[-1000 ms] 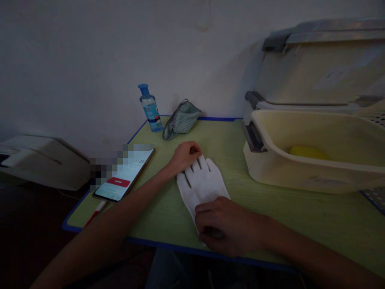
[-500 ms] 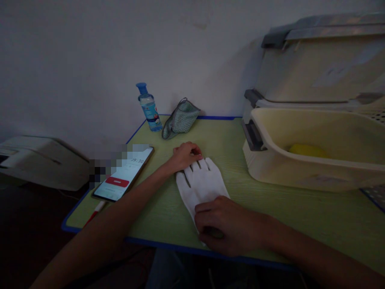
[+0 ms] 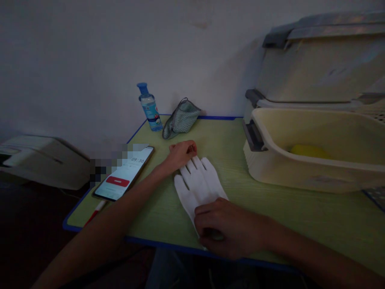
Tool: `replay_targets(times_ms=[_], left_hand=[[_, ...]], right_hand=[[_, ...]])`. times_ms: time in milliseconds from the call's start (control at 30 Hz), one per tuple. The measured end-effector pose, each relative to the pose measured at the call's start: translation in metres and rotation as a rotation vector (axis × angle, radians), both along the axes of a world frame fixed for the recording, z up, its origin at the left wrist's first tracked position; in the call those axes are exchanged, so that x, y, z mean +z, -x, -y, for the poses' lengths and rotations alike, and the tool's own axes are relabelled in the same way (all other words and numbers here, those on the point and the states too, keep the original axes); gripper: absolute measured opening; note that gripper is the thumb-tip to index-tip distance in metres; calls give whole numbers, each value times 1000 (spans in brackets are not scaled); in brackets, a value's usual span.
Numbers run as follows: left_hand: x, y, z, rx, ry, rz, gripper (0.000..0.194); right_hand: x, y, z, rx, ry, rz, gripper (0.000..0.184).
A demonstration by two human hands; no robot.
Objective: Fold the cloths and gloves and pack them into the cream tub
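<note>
Glove [image 3: 200,184]: we are seeing it lying white and palm-flat near the center of the frame, its fingers pointing up the picture and its cuff end disappearing under a hand.
Left hand [image 3: 182,153]: we are finding it just above center, its grip pinching the tip of one glove finger between thumb and forefinger.
Right hand [image 3: 222,224]: we are watching it resting on the glove's lower end, at lower center, fingers curling inward; we are not managing to tell whether its grip is closing on the cloth.
Worktop [image 3: 159,200]: we are seeing its green surface and blue edging spreading across the middle and lower right.
Phone [image 3: 120,182]: we are noticing it lying at center left, its screen glowing, a red-and-white pen [image 3: 98,210] lying just below it.
Bottle [image 3: 152,112]: we are seeing it standing left of upper center, touching or just beside a gray-green pouch [image 3: 186,118].
Basket [image 3: 300,172]: we are seeing it sitting at right, holding something yellow [image 3: 309,151].
</note>
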State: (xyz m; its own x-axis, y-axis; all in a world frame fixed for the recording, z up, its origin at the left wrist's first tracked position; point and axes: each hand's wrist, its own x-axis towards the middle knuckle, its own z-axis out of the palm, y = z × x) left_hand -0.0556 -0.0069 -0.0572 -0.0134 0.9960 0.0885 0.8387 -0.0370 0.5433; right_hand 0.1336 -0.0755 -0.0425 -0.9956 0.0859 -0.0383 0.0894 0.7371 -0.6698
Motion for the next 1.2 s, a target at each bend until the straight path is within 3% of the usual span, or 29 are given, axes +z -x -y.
replay_targets(times_ms=[167,300,667,1200], left_hand=[[1,-8,4,-139,-36,25,22],[3,-17,9,-188,-51,30,14],[15,-25,17,-127,-53,51,6],[3,-14,14,-218,3,-191,12]], right_hand=[[0,1,3,2,-32,25,8],[-1,2,4,-1,-49,9,7],[-2,1,4,-1,-56,-2,4],[-3,1,4,-2,-55,9,5]])
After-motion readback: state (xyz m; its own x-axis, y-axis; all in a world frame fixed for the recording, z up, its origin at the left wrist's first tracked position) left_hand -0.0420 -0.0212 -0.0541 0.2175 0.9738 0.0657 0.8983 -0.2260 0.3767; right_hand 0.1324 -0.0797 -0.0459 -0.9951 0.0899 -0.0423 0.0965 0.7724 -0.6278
